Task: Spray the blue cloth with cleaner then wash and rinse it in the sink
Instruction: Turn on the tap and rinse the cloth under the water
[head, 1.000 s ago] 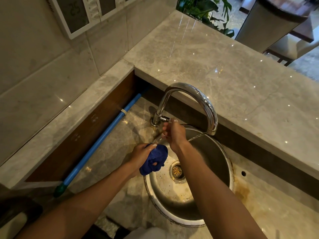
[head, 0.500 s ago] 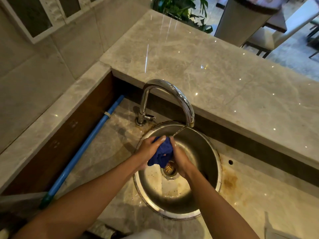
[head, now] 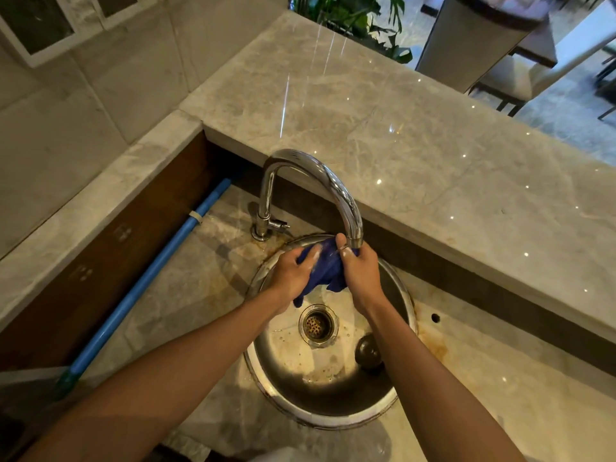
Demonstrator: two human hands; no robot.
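Room: marble kitchen nook seen from above, with a raised counter (head: 416, 135) running along the far side and a lower counter (head: 186, 295) that carries the sink.
Sink: round steel sink (head: 263, 378) set into the lower counter, its far rim close under the raised counter's edge; rusty stains ring the rim.
Drain: strainer (head: 317, 324) at the middle of the basin floor, with wet foam and droplets around it.
Stopper: dark round stopper (head: 368, 351) lying on the basin floor, right of the drain, partly hidden behind the right forearm.
Tap: chrome tap (head: 320, 181) standing at the sink's far left rim, arching right so its spout ends over the far part of the basin.
Cloth: blue cloth (head: 328, 271) bunched up between both hands, held above the basin directly under the spout; a loose end hangs toward the drain.
Left hand: left hand (head: 293, 275) grips the cloth's left side, fingers curled round it, a fingertip showing pale suds.
Right hand: right hand (head: 361, 273) grips the cloth's right side, thumb pressed on top of the fabric, just touching the spout's tip.
Water: cannot tell whether a stream is running; the spout's mouth is hidden by the hands.
Pipe: blue pipe (head: 143, 285) lying along the lower counter's left edge against the brown wall panel, well apart from the sink.
Background: plant (head: 353, 15) and chair (head: 513, 71) beyond the raised counter's far edge.
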